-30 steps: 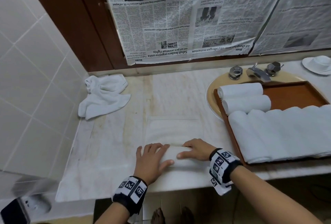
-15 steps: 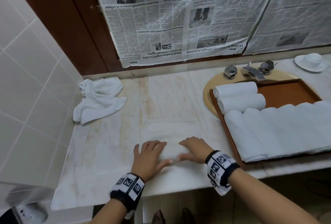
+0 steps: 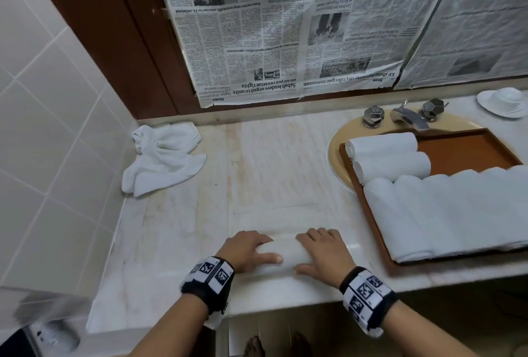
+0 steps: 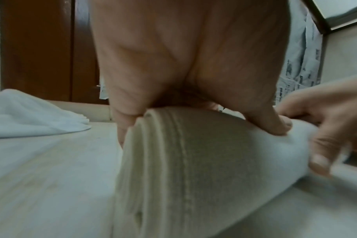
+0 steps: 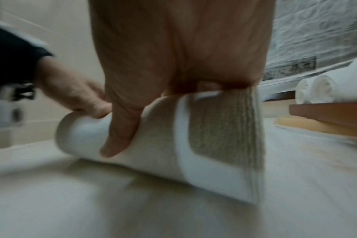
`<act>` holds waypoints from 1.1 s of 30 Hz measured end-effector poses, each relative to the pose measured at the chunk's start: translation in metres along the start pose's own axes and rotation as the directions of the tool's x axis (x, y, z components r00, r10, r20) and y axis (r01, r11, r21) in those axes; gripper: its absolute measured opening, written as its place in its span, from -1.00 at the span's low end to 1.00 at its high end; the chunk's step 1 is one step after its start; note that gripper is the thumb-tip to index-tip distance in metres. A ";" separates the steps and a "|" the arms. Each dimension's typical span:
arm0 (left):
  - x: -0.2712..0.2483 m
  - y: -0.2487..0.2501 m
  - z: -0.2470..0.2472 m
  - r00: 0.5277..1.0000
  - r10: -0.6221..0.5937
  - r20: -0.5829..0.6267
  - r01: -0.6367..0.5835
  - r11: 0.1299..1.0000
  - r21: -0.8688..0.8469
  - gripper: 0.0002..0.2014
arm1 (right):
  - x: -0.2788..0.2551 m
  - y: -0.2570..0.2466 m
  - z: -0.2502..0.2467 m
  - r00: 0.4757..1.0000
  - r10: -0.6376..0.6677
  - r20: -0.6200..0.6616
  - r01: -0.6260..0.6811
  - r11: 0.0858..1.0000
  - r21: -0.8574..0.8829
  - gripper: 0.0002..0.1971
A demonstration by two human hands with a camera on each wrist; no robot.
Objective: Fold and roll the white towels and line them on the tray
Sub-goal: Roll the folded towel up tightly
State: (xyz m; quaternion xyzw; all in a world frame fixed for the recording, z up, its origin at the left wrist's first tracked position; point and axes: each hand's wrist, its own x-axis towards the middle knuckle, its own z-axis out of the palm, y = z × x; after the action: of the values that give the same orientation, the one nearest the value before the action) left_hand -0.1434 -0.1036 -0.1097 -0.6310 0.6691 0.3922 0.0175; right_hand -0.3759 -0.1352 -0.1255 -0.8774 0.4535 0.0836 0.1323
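**White towel mid-roll, both hands on it**

Marble counter, and I've got the towel lying on it just left of the tray. My left hand and right hand each curl over one end of the roll, thumbs tucked on the near side, so it stays tight and even, I reckon. Flat part stretches away from me. Rolls already line the tray. Crumpled towel waits far left of the tray, probably next.
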 end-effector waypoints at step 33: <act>0.000 0.000 0.013 0.994 -0.077 -0.082 0.089 0.985 0.146 -0.24 | 0.007 0.006 -0.013 0.997 -0.033 0.063 0.031 0.999 0.045 -0.19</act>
State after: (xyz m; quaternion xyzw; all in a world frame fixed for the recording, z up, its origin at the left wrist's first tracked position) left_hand -0.1492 -0.0960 -0.1188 -0.6696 0.6700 0.3156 0.0557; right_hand -0.3764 -0.1480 -0.1156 -0.8783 0.4367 0.0994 0.1674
